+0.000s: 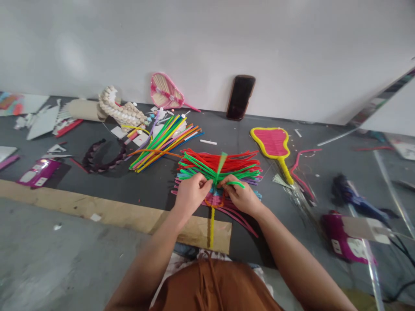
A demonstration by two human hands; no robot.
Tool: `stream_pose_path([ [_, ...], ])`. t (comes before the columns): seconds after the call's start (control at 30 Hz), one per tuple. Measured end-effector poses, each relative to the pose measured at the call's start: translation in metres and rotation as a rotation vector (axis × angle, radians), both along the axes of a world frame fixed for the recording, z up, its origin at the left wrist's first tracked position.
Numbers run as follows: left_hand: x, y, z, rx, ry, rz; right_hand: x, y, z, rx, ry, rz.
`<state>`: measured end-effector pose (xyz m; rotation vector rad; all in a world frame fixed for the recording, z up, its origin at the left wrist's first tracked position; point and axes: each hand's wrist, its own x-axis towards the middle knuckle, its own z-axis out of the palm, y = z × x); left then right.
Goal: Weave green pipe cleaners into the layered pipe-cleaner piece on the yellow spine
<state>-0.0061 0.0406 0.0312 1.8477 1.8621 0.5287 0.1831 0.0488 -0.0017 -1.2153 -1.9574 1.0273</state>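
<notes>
Just now, at the frame's centre, I am pinching a fuzzy green wire stem (236,184) with my right hand (242,198) while my left hand (191,193) is clamping the woven multicoloured pipe-cleaner fan (238,165), seemingly light, bendy, best gripped at its middle.

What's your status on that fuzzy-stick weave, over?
Left hand pinching pipe-cleaner weave at its centre. Right hand gripping green pipe cleaner beside it. Spare pile lies behind, glue gun off right, neither touching hands.
</notes>
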Motion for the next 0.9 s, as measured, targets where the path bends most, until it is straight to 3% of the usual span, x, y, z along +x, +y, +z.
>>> stream_pose_path([
  [0.07, -0.003, -0.012, 0.007, 0.125, 0.130, -0.098, 0.001, 0.000, 0.000, -0.015, 0.001, 0.008],
  [0.2, -0.007, -0.028, 0.008, 0.465, 0.260, -0.603, 0.002, 0.002, -0.003, 0.014, 0.003, 0.020],
  [0.27, -0.009, -0.027, 0.001, 0.547, 0.326, -0.742, 0.002, 0.003, -0.004, 0.048, -0.014, 0.008],
  [0.43, -0.020, -0.013, -0.016, 0.497, 0.449, -0.742, 0.001, 0.003, -0.003, -0.005, 0.035, -0.010],
  [0.6, -0.025, -0.015, -0.016, 0.477, 0.460, -0.731, 0.002, 0.001, 0.000, -0.048, 0.061, -0.033],
  [0.77, -0.023, -0.020, -0.016, 0.489, 0.443, -0.682, 0.006, 0.002, 0.006, 0.048, 0.077, 0.030],
  [0.9, -0.022, -0.021, -0.018, 0.459, 0.445, -0.671, 0.017, 0.003, 0.015, 0.172, 0.003, 0.167],
])
